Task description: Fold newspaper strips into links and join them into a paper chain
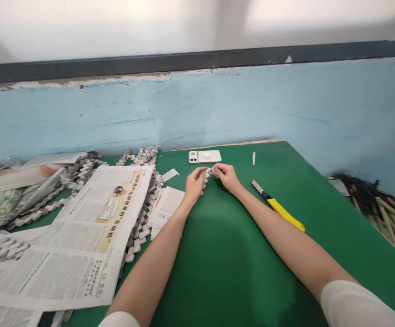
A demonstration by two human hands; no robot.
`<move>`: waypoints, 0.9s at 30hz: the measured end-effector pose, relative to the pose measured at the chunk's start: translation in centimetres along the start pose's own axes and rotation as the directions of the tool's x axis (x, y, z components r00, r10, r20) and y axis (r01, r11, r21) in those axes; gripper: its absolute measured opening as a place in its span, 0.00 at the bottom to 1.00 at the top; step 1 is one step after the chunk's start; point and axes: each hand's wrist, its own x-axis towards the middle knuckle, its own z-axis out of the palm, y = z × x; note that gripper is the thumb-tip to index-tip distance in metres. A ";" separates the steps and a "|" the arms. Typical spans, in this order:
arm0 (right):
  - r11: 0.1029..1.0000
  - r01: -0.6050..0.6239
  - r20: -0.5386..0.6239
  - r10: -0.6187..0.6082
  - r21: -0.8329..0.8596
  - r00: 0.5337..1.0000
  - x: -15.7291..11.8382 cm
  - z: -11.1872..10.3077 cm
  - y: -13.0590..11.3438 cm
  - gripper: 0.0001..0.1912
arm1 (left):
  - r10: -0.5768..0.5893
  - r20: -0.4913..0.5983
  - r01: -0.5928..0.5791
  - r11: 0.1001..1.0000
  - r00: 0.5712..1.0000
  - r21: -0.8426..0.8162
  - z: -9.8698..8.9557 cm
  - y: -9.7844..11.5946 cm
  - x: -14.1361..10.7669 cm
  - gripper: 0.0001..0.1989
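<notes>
A chipped, light-blue wall (224, 104) is rising behind the far edge of the green table (245, 272), with a dark band (115, 66) running above it. Near the middle of that far edge, the left hand (194, 182) is pinching a narrow folded-paper chain (205, 179), thumb and fingers closed on it. Just beside it, the right hand (225, 176) is closing its fingertips on a pale paper bit (213, 171) at the chain's far end; whether the two are joined, I cannot tell.

The folds are looking small and stiff, so a pull at a slant could be tearing a link or springing it loose. The fingers are covering most of the join, so a misplaced end could be going unseen. The yellow-handled knife (282, 212) is lying with its blade out beside the right forearm, towards the right edge; a careless sweep could be meeting the blade.

The phone (204, 156) is resting close to the far edge, and a loose paper strip (253, 158) is lying near the far right corner. A newspaper sheet (91, 227) is spreading over the left side, partly covering more woven chains (142, 222). Past the right edge, cut stalks (388, 213) are lying below table height.
</notes>
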 end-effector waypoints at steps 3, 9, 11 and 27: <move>0.998 0.011 -0.045 -0.014 -0.058 0.999 0.0 0.1 -0.2 0.20 | 0.009 0.031 -0.008 1.000 0.999 -0.018 -0.1 -0.2 0.1 0.23; 0.995 0.023 -0.097 -0.033 -0.096 0.995 0.1 0.3 -0.5 0.16 | 0.065 0.072 -0.062 0.997 0.995 -0.047 -0.2 -0.6 0.3 0.26; 0.999 0.004 -0.088 -0.008 -0.042 0.996 0.1 0.4 -0.2 0.14 | 0.070 0.075 -0.066 0.996 0.995 -0.054 -0.2 -0.7 0.3 0.26; 0.993 -0.086 -0.028 0.088 0.083 0.996 0.0 0.9 -0.2 0.20 | 0.098 -0.057 -0.100 0.994 0.994 -0.043 -0.4 -0.3 0.5 0.21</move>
